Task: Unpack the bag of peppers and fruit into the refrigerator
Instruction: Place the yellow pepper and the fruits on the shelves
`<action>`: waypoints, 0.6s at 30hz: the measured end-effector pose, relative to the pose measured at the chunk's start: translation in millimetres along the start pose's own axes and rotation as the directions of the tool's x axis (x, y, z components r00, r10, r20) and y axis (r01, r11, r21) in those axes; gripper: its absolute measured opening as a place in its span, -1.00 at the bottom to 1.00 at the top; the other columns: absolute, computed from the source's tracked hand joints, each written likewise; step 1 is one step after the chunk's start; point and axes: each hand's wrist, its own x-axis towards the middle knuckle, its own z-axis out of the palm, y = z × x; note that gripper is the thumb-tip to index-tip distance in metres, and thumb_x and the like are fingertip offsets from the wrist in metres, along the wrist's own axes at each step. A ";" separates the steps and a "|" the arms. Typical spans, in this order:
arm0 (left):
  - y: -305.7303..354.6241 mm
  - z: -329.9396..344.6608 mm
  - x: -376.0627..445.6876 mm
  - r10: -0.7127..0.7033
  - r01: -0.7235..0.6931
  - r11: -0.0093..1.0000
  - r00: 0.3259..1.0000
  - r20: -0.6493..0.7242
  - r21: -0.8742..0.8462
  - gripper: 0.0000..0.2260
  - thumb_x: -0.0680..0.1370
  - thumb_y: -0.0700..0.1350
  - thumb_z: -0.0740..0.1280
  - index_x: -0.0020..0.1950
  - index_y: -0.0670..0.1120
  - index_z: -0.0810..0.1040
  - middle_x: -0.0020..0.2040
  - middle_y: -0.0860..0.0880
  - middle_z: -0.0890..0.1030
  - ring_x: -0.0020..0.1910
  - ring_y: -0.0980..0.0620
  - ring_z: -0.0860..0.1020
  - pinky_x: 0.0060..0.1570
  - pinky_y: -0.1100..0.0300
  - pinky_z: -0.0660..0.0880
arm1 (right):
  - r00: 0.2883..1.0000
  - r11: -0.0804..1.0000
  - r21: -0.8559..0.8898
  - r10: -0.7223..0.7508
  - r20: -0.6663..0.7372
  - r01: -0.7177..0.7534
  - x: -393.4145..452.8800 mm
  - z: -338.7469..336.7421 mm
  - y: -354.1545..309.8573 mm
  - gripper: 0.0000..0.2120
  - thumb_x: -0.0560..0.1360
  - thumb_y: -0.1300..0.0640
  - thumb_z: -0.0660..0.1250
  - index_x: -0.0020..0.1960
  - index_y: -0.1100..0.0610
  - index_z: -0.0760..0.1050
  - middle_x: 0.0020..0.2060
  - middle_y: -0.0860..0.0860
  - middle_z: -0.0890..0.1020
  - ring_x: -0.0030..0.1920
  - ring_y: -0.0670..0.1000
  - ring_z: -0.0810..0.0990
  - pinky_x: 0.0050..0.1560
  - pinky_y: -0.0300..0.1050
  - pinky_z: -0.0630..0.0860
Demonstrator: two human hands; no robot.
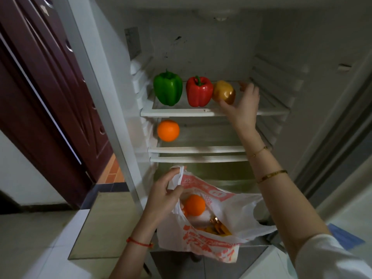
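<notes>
Refrigerator (211,47): stands open before you and fills the frame from 12 to 3 o'clock, its white walls ribbed with shelf rails.
Door (50,87): a dark red panelled door at 9 o'clock, beside the refrigerator's left edge.
Bag (217,222): a white plastic bag with orange print hangs at 6 o'clock, below the shelves, its mouth open toward you.
Top shelf (177,113): carries three items in a row, just above centre.
Right hand (243,101): reaches in at 1 o'clock, its fingers (224,103) spread and lightly curved round the right side of the yellow-brown fruit, thumb touching its underside; you wear two gold bangles on that arm.
Left hand (163,194): at 7 o'clock, its fingers pinch the bag's white handle; a red string circles the wrist.
Green pepper (168,88): upright at the left end of the top shelf, near 11 o'clock.
Red pepper (198,91): upright just right of the green pepper, touching the yellow-brown fruit.
Yellow-brown fruit (222,90): on the top shelf at 12 o'clock, between the red pepper and your right palm.
Orange on shelf (168,130): alone at the left of the second shelf, directly under the green pepper.
Orange in bag (194,204): lies in the bag's mouth, beside your left hand; yellow items farther down cannot be made out.
</notes>
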 end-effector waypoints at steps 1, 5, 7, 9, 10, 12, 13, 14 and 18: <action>0.1 -0.1 -1.4 0.000 0.000 1.000 1.000 0.000 -0.001 -0.57 0.55 -0.30 0.31 0.25 0.19 0.49 0.20 0.15 0.58 0.10 0.21 0.60 -0.04 0.24 0.61 | 0.998 0.997 0.053 -0.050 -0.044 0.052 -10.0 -6.0 2.2 -0.45 0.36 -0.04 0.49 0.22 0.20 0.42 0.12 0.11 0.50 0.14 0.08 0.49 0.17 -0.01 0.47; -1.1 -0.8 -6.2 0.003 -0.003 1.000 1.000 -0.001 -0.014 -0.57 0.54 -0.31 0.31 0.27 0.14 0.49 0.21 0.13 0.58 0.13 0.18 0.60 0.00 0.24 0.61 | 0.982 0.949 0.274 -0.178 0.063 0.154 -71.1 -30.1 9.7 -0.85 0.53 0.10 0.37 -0.13 0.17 0.51 -0.26 0.01 0.58 -0.28 -0.10 0.55 -0.25 -0.26 0.48; -0.3 -1.4 -10.0 0.021 -0.021 0.999 1.000 -0.014 -0.025 -0.56 0.53 -0.33 0.31 0.22 0.17 0.49 0.19 0.16 0.59 0.13 0.20 0.59 -0.05 0.31 0.58 | 0.918 0.942 0.303 -0.241 0.314 0.144 -109.0 -33.0 20.9 -0.76 0.58 0.09 0.32 -0.23 0.16 0.56 -0.37 -0.02 0.60 -0.37 -0.11 0.56 -0.31 -0.29 0.47; 1.0 -1.2 -13.6 0.020 -0.021 0.999 1.000 -0.023 -0.040 -0.57 0.52 -0.32 0.32 0.23 0.15 0.50 0.17 0.19 0.59 0.13 0.18 0.60 -0.07 0.34 0.57 | 0.779 0.956 0.284 -0.236 0.581 0.077 -145.6 -24.0 41.7 -0.70 0.57 0.06 0.31 -0.26 0.17 0.63 -0.38 -0.03 0.65 -0.39 -0.11 0.61 -0.31 -0.23 0.54; 1.7 -1.1 -15.3 0.011 -0.012 0.999 1.000 -0.026 -0.044 -0.58 0.51 -0.30 0.33 0.23 0.15 0.50 0.14 0.22 0.61 0.12 0.19 0.60 -0.07 0.35 0.56 | 0.699 0.968 0.245 -0.205 0.685 0.044 -161.5 -15.2 54.1 -0.73 0.56 0.07 0.33 -0.24 0.15 0.66 -0.35 -0.04 0.69 -0.36 -0.10 0.64 -0.28 -0.22 0.57; 1.7 -1.7 -18.8 0.000 -0.001 0.999 1.000 -0.027 -0.046 -0.59 0.49 -0.25 0.36 0.18 0.21 0.49 0.04 0.32 0.63 0.07 0.25 0.61 -0.07 0.35 0.56 | 0.568 0.988 0.154 -0.140 0.811 0.023 -189.5 7.5 78.9 -0.84 0.52 0.07 0.36 -0.14 0.08 0.69 -0.23 -0.07 0.72 -0.27 -0.10 0.67 -0.18 -0.17 0.61; 0.2 -2.2 -20.0 -0.006 0.004 0.999 0.999 -0.031 -0.039 -0.59 0.49 -0.24 0.36 0.17 0.24 0.48 0.06 0.31 0.63 0.08 0.22 0.61 -0.04 0.29 0.59 | 0.528 0.994 0.100 -0.102 0.843 0.032 -201.3 20.2 90.3 -0.88 0.50 0.05 0.37 -0.07 0.03 0.68 -0.14 -0.06 0.73 -0.19 -0.09 0.67 -0.10 -0.09 0.62; -2.1 -2.5 -20.8 -0.013 0.012 0.999 0.999 -0.039 -0.032 -0.59 0.51 -0.23 0.36 0.18 0.25 0.48 0.14 0.24 0.62 0.12 0.13 0.61 0.00 0.19 0.61 | 0.503 0.999 0.030 -0.049 0.863 0.045 -211.2 31.4 99.6 -0.84 0.49 0.03 0.38 0.04 0.00 0.65 -0.03 -0.05 0.71 -0.07 -0.05 0.67 0.00 -0.05 0.61; -10.7 -4.9 -26.4 -0.039 0.038 0.999 0.998 -0.041 -0.018 -0.56 0.55 -0.29 0.31 0.30 0.16 0.45 0.30 0.05 0.55 0.13 0.01 0.63 0.00 0.06 0.64 | 0.460 0.972 -0.234 0.196 0.866 0.027 -239.7 71.8 125.7 -0.55 0.48 -0.07 0.39 0.31 0.04 0.44 0.18 0.02 0.60 0.19 0.05 0.57 0.24 -0.04 0.50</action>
